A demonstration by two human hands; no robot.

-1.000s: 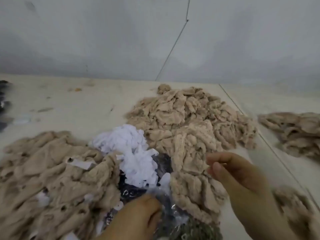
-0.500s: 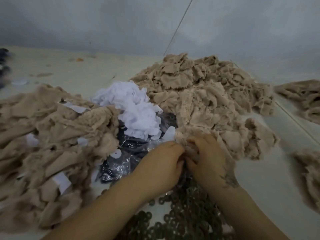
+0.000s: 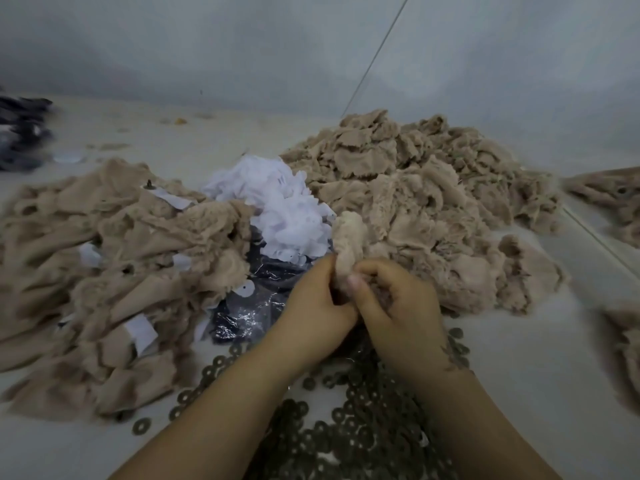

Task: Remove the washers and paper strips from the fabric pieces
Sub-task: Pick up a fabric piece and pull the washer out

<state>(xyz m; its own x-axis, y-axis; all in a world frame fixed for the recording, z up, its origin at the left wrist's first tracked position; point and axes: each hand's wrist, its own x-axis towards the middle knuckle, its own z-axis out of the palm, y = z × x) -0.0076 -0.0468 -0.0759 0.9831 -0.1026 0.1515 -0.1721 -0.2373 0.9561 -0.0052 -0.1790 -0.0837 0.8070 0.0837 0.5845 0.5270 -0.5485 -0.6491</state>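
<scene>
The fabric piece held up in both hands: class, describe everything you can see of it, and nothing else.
The fabric piece is beige, thin and stretchy-looking, like hosiery, bunched into a crumpled upright wad. Its top rises above the fingers in front of the white paper pile. The left hand and right hand pinch its lower end from either side, above the heap of washers. Any washer or paper strip inside it is hidden. Its edges are slightly blurred.
</scene>
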